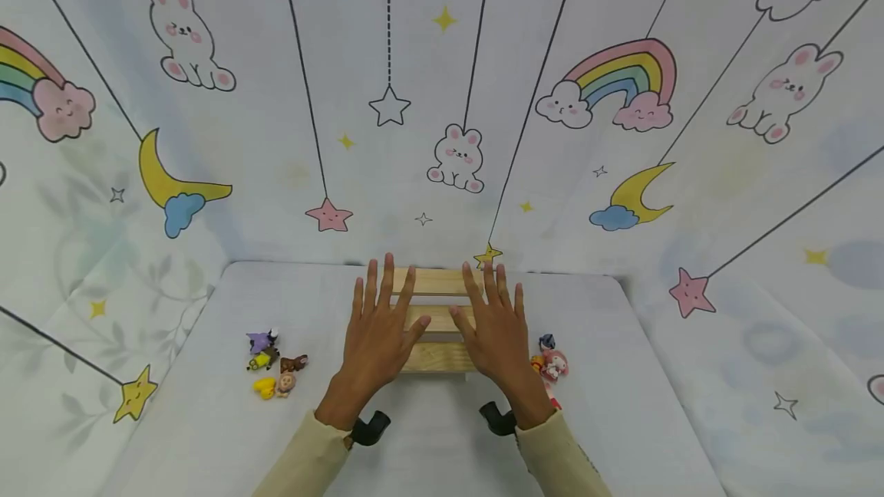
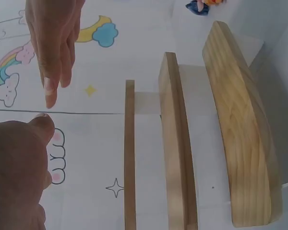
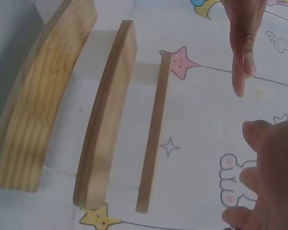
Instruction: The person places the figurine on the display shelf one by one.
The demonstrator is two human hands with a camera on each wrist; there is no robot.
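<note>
- Left hand (image 1: 378, 336): fingers straight and spread, holding nothing; centre of the head frame.
- Right hand (image 1: 496, 336): likewise spread wide and bare, right of centre.
- Wooden rack (image 1: 440, 320): three slats, mid-frame, below both hands and apart from them. Hazard: a hand brought down hard could knock it askew; fixing cannot be told.
- Black wrist pieces (image 1: 371, 429): lower centre; might snag the front slat (image 1: 437, 359) if the forearms dip.
- Pink toy (image 1: 555, 365) and neighbours: beside the right wrist; an outward swing could topple them.
- Purple toy (image 1: 259, 342) and neighbours: left of centre; a hasty reach could scatter the cluster.
</note>
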